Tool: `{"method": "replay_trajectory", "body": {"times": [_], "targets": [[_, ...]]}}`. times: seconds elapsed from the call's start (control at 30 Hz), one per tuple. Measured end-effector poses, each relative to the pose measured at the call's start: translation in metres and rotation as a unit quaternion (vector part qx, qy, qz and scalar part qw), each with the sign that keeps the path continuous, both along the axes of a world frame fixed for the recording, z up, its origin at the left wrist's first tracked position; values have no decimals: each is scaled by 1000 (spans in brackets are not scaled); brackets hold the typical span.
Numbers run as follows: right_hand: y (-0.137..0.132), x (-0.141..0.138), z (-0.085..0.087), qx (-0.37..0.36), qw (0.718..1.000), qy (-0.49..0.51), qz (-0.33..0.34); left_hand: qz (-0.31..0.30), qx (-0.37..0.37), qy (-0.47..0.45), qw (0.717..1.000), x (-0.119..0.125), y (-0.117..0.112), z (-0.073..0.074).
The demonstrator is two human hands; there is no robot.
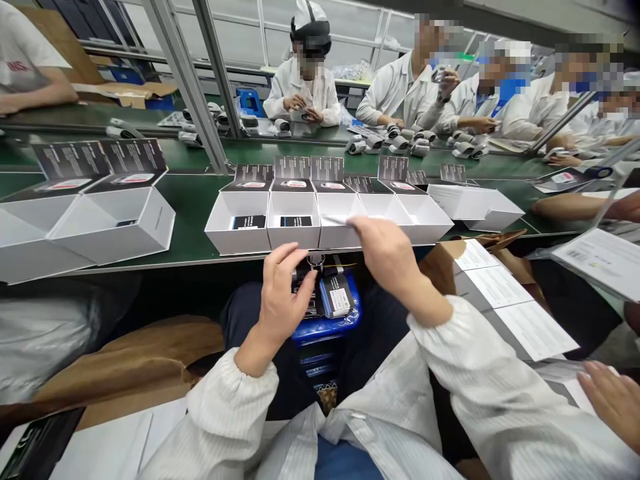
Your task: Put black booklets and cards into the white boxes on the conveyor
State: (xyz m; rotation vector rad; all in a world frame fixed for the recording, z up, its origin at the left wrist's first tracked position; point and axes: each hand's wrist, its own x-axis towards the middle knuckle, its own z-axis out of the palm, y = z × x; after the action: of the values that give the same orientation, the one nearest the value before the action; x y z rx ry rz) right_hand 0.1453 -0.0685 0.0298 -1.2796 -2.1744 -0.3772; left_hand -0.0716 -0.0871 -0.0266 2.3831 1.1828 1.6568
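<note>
My left hand hovers over a blue tray on my lap that holds small dark packets; its fingers curl around one dark packet at the tray's near edge. My right hand reaches forward to an open white box on the green belt, fingers pinched on a thin pale item at the box's rim. A row of open white boxes with black lids stands side by side in front of me.
Two larger open white boxes sit at left on the green belt. Stacks of white leaflets lie at my right. Another person's hand shows at lower right. Several workers in white coats sit across the belt with small white devices.
</note>
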Motion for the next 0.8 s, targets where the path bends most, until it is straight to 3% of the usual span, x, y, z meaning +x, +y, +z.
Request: {"method": "replay_trajectory", "body": {"times": [0.07,0.13,0.23,0.3,0.4,0.47,0.63,0.8], "targets": [[28,10,0,10,999,-21,-31,-23,-79,89,993,-13,7,-27],[39,14,-12,8,999,-37,-13,-42,-162,214,962,-26,10,-63],[22,9,-56,-30,996,-64,58,-35,-228,355,906,-36,2,-107],[2,3,-93,-107,983,-119,87,-28,-235,400,886,-38,-5,-121],[-22,-3,-140,-222,951,-208,60,-24,-220,411,884,-37,-12,-124],[-30,-5,-157,-256,935,-241,49,-31,-203,404,892,-38,-15,-121],[-34,-4,-160,-270,933,-231,54,-40,-131,361,922,-45,-27,-113],[-36,0,-161,-258,947,-187,40,-73,-86,278,954,-47,-51,-92]]}}
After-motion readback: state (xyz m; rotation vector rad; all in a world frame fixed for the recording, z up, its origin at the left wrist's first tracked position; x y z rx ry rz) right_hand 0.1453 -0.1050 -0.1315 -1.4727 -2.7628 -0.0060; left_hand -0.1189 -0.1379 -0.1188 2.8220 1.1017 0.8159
